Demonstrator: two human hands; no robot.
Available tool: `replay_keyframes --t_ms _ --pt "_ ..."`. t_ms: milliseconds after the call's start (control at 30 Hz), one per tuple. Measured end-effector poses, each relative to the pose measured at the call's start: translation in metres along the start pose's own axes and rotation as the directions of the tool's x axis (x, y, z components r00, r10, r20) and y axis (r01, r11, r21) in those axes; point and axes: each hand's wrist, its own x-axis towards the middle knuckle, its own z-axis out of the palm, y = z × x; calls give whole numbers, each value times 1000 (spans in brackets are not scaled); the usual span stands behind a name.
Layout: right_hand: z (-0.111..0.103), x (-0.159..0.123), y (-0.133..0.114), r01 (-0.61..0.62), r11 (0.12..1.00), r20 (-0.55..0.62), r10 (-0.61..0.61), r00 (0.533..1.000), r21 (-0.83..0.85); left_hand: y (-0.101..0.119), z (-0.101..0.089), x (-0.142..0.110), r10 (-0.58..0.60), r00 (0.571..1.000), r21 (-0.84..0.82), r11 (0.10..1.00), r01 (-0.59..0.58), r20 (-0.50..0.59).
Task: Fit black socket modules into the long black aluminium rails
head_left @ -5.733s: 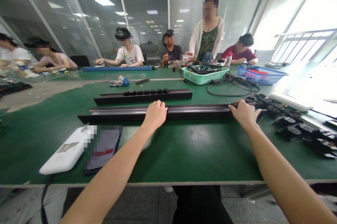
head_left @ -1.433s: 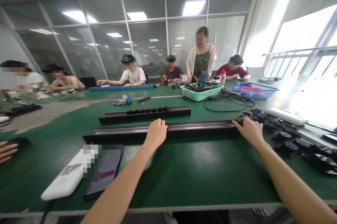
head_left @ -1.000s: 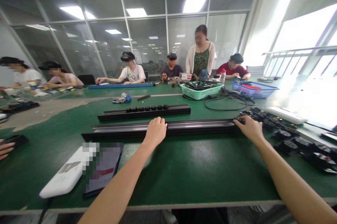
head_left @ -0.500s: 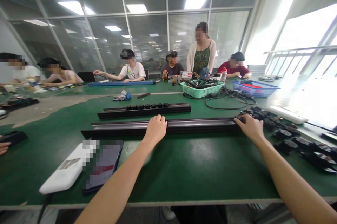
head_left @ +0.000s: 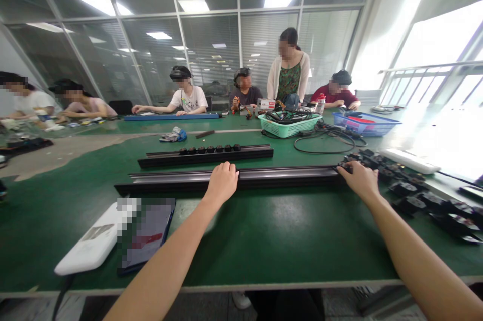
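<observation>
A long black rail (head_left: 169, 181) lies across the green table (head_left: 264, 230) in front of me. My left hand (head_left: 222, 183) grips its middle, fingers curled over the top edge. At the rail's right end, my right hand (head_left: 358, 180) rests with fingers bent on a small black socket module (head_left: 344, 165). A second black rail (head_left: 206, 155) with several black modules seated in it lies just behind.
Loose black modules (head_left: 411, 195) are strewn at the right. A white power strip (head_left: 90, 243) and a dark phone (head_left: 145, 235) lie front left. A green basket (head_left: 289, 125) of cables and a blue tray (head_left: 366, 124) stand farther back, where several people are at work.
Both hands have kept their places on the rail. Only the camera has shifted, and the other person's hand at the left edge has gone from view.
</observation>
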Motion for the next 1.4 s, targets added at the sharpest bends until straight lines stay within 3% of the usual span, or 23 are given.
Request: replay_keyframes --t_ms 1233,1400 --pt "-6 -2 -2 -37 998 5 37 999 -58 3 -2 1 -3 1000 -2 1000 3 20" --pt "-12 -5 -6 -100 995 34 100 994 -14 3 -2 1 -1 1000 -10 1000 1 20"
